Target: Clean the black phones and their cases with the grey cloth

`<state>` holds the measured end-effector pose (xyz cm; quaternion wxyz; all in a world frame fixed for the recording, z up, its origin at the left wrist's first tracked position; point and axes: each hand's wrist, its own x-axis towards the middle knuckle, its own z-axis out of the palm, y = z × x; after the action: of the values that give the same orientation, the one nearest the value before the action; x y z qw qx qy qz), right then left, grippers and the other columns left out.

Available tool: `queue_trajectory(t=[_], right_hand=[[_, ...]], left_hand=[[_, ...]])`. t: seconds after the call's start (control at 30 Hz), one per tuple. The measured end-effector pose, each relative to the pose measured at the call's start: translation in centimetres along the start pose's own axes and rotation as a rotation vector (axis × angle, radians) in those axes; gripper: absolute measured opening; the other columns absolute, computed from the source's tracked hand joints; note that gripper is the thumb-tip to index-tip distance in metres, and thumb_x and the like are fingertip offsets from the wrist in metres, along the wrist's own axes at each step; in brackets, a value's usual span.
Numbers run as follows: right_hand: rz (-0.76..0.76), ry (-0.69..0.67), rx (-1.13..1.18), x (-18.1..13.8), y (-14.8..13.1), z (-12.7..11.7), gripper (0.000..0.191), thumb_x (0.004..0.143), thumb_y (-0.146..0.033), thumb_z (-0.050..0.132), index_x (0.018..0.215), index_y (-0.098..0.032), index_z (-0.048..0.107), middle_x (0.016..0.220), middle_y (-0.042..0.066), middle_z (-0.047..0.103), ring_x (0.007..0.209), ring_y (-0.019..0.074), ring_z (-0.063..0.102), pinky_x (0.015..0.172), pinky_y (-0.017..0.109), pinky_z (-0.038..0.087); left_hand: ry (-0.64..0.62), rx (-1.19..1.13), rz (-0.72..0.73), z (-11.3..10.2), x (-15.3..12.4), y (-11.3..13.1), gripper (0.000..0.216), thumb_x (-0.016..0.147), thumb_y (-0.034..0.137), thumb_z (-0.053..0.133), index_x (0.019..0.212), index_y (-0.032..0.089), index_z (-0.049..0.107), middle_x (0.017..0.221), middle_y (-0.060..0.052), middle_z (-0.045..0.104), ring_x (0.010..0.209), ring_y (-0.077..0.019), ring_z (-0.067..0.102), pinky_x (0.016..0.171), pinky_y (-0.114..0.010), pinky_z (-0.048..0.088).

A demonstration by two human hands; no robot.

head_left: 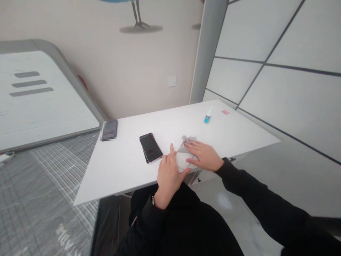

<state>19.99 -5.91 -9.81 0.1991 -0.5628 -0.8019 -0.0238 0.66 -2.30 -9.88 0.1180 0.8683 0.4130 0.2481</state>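
At the near edge of a white table point(117, 174), a pale, see-through flat piece point(182, 161) lies between my hands; its exact kind I cannot make out. My left hand point(169, 174) holds it at its left and near edges, thumb stretched along the near side and index finger pointing away. On top of it, my right hand point(204, 154) presses a crumpled grey cloth point(188, 139) with its fingers. Left of my hands, a black-screened smartphone point(151, 147) lies face up, with a dark flat edge showing beneath it.
A small spray bottle point(208, 116) with a blue label stands toward the back right, near a pink slip point(225, 112). A dark, blurred flat object point(109, 130) sits at the far left corner. White panels point(293, 96) rise along the right side.
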Motion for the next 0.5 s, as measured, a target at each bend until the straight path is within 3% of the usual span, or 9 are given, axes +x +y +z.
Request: queue_trajectory(t=[0.1, 0.2, 0.23, 0.33, 0.37, 0.47, 0.5], right_hand=[[-0.210, -0.083, 0.102, -0.06, 0.10, 0.08, 0.088, 0.089, -0.079, 0.046, 0.145, -0.012, 0.055, 0.145, 0.016, 0.058, 0.135, 0.0325, 0.055, 0.115, 0.050, 0.043], [-0.059, -0.025, 0.008, -0.26, 0.45, 0.10, 0.063, 0.100, -0.061, 0.043, 0.141, -0.017, 0.060, 0.140, 0.014, 0.063, 0.130, 0.0304, 0.060, 0.114, 0.050, 0.044], [-0.003, 0.002, -0.030, -0.32, 0.55, 0.12, 0.063, 0.100, -0.061, 0.044, 0.141, -0.015, 0.059, 0.141, 0.016, 0.062, 0.131, 0.0320, 0.059, 0.114, 0.052, 0.044], [-0.210, -0.074, 0.080, -0.40, 0.69, 0.21, 0.082, 0.092, -0.075, 0.044, 0.146, -0.014, 0.054, 0.145, 0.015, 0.058, 0.137, 0.0314, 0.054, 0.118, 0.049, 0.040], [-0.230, -0.085, 0.104, -0.36, 0.73, 0.23, 0.078, 0.095, -0.074, 0.040, 0.144, -0.016, 0.056, 0.143, 0.013, 0.061, 0.134, 0.0291, 0.057, 0.118, 0.048, 0.040], [-0.035, -0.001, 0.010, -0.14, 0.80, 0.20, 0.067, 0.104, -0.060, 0.025, 0.138, -0.015, 0.062, 0.140, 0.016, 0.063, 0.132, 0.0299, 0.059, 0.116, 0.054, 0.039], [-0.051, 0.008, 0.009, -0.09, 0.77, 0.18, 0.073, 0.101, -0.066, 0.028, 0.139, -0.013, 0.061, 0.139, 0.018, 0.063, 0.132, 0.0324, 0.058, 0.116, 0.056, 0.039]], left_hand=[[-0.002, 0.000, -0.004, -0.04, -0.04, 0.05, 0.115, 0.084, 0.038, 0.076, 0.160, 0.016, -0.007, 0.135, -0.016, 0.062, 0.114, -0.0315, 0.061, 0.096, -0.042, 0.051], [0.016, 0.004, 0.017, 0.07, -0.09, 0.04, 0.117, 0.083, 0.042, 0.077, 0.160, 0.017, -0.006, 0.136, -0.015, 0.062, 0.118, -0.0332, 0.059, 0.098, -0.043, 0.050], [0.017, 0.005, 0.018, 0.10, -0.10, 0.03, 0.117, 0.082, 0.043, 0.078, 0.160, 0.016, -0.005, 0.135, -0.015, 0.063, 0.119, -0.0335, 0.059, 0.098, -0.043, 0.050], [0.008, 0.002, 0.008, 0.15, -0.11, -0.01, 0.115, 0.082, 0.041, 0.078, 0.160, 0.016, -0.003, 0.133, -0.015, 0.063, 0.115, -0.0318, 0.061, 0.097, -0.043, 0.051], [0.007, 0.002, 0.007, 0.14, -0.11, -0.02, 0.114, 0.082, 0.041, 0.078, 0.160, 0.016, -0.002, 0.133, -0.015, 0.063, 0.115, -0.0314, 0.061, 0.097, -0.042, 0.051], [0.009, 0.010, 0.006, 0.09, -0.12, -0.02, 0.114, 0.083, 0.043, 0.077, 0.160, 0.016, -0.003, 0.134, -0.015, 0.063, 0.118, -0.0317, 0.060, 0.097, -0.042, 0.051], [0.007, 0.012, 0.005, 0.07, -0.13, -0.02, 0.114, 0.083, 0.042, 0.077, 0.160, 0.017, -0.003, 0.136, -0.015, 0.063, 0.119, -0.0317, 0.060, 0.097, -0.042, 0.051]])
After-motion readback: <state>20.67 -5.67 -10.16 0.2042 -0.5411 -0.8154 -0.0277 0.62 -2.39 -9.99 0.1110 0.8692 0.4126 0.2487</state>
